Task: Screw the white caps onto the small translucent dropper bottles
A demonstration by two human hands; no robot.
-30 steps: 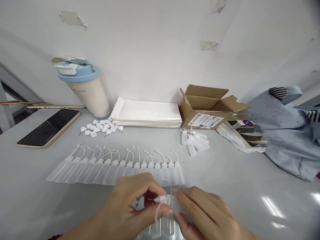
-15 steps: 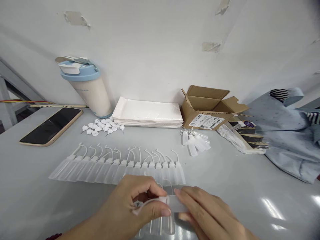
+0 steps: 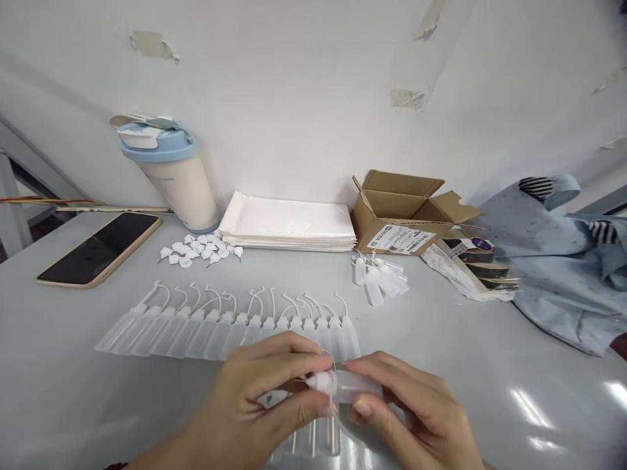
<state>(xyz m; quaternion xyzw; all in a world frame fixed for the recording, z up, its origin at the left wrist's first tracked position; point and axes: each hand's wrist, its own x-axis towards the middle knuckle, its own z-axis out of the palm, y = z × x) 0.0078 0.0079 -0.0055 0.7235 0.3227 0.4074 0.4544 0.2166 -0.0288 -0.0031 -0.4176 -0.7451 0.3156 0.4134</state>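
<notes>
Both my hands meet low in the middle of the grey table over one small translucent squeeze bottle point(image 3: 355, 386). My right hand point(image 3: 416, 418) grips the bottle's body, which lies sideways. My left hand point(image 3: 255, 408) pinches its white needle cap point(image 3: 321, 381) between thumb and fingers. Just beyond my fingers lies a long row of several like bottles point(image 3: 230, 329) side by side, white tips pointing away. More bottles point(image 3: 313, 440) lie under my hands, partly hidden.
A pile of white caps point(image 3: 198, 249), a blue-lidded tumbler point(image 3: 169, 173), a phone point(image 3: 100, 248), a stack of white mailers point(image 3: 289, 225), an open cardboard box point(image 3: 409, 215), a few loose bottles point(image 3: 382, 277) and blue cloth point(image 3: 553, 254) lie toward the wall.
My hands have lifted slightly toward the row. My left fingers have shifted around the white cap at the bottle's neck, and my right hand has taken a fuller grip on the body.
</notes>
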